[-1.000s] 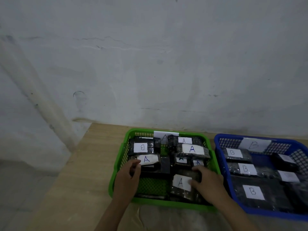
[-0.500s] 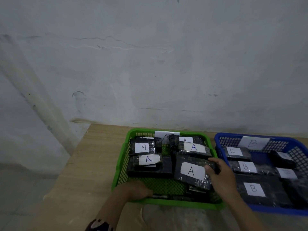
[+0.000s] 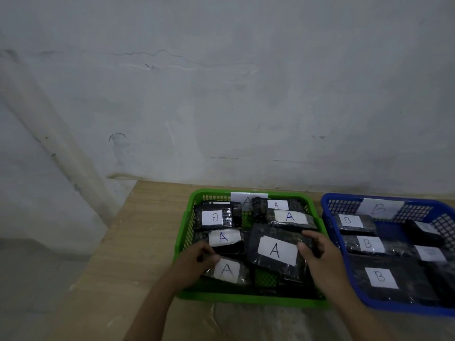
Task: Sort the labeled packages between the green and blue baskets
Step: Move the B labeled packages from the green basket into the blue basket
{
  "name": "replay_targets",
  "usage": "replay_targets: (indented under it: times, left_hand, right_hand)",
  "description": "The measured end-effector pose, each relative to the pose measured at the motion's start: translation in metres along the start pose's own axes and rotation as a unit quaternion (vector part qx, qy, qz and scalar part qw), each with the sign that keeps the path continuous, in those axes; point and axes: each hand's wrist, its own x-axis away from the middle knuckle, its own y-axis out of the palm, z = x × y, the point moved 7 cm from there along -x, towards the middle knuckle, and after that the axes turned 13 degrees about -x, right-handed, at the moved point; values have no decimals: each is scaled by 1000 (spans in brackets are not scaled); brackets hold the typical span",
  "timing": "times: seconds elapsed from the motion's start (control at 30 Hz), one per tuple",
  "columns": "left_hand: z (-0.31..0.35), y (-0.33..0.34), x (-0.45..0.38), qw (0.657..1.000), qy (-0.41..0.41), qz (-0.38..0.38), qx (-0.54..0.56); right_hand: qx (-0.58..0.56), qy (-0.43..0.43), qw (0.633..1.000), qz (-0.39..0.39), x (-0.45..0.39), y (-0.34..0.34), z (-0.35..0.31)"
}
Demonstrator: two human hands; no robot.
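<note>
A green basket (image 3: 187,232) marked A holds several black wrapped packages with white labels. My right hand (image 3: 320,254) grips the right edge of a large package labelled A (image 3: 275,249), tilted up in the basket's middle. My left hand (image 3: 197,262) holds the left end of a smaller A package (image 3: 229,270) at the front left. One package labelled B (image 3: 214,217) lies at the back left of the green basket. The blue basket (image 3: 330,200) marked B on the right holds several B packages (image 3: 380,278).
Both baskets stand side by side on a wooden table (image 3: 138,242) that ends at a grey wall (image 3: 221,94). The table's left edge runs diagonally, with floor (image 3: 37,267) beyond it. Clear plastic sheeting lies on the table in front of the green basket.
My left hand left the basket's front rim and took hold of the front-left A package. My right hand lifted the large A package and holds it tilted up.
</note>
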Motion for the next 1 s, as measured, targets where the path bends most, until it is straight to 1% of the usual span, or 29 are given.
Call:
replay_targets:
  times: [0.1, 0.2, 0.27, 0.33, 0.43, 0.53, 0.6, 0.7, 0.83, 0.93, 1.0]
  left_hand:
    - [-7, -18, 8, 998, -18, 56, 14]
    - [-13, -51, 17, 984, -31, 174, -1]
    - [-20, -71, 23, 968, -46, 245, 10]
    - [-28, -83, 27, 956, -60, 287, 28]
    - [-35, -85, 29, 947, -75, 308, 47]
    - [-39, -82, 32, 939, -78, 326, 74]
    - [-41, -83, 32, 938, -81, 327, 81]
    - [-42, -86, 31, 936, -73, 336, 76]
    - [-40, -87, 29, 933, -63, 345, 78]
    - [-37, -84, 27, 936, -57, 341, 68]
    - [-35, -81, 26, 937, -52, 339, 69]
  right_hand:
    - [-8, 12, 1000, -3, -2, 7, 5]
    - [-2, 17, 1000, -22, -1, 15, 8]
    - [16, 22, 998, -60, 0, 25, 9]
    - [42, 26, 992, -116, 1, 42, 10]
    - [82, 50, 978, -185, 9, 79, 22]
    - [81, 74, 971, -212, 12, 110, 34]
    - [100, 72, 967, -223, 11, 122, 36]
    - [174, 24, 962, -211, 11, 130, 34]
    - [201, -19, 964, -175, 18, 133, 31]
    - [222, -28, 957, -184, 15, 135, 30]
    - [267, -38, 943, -197, 13, 137, 29]
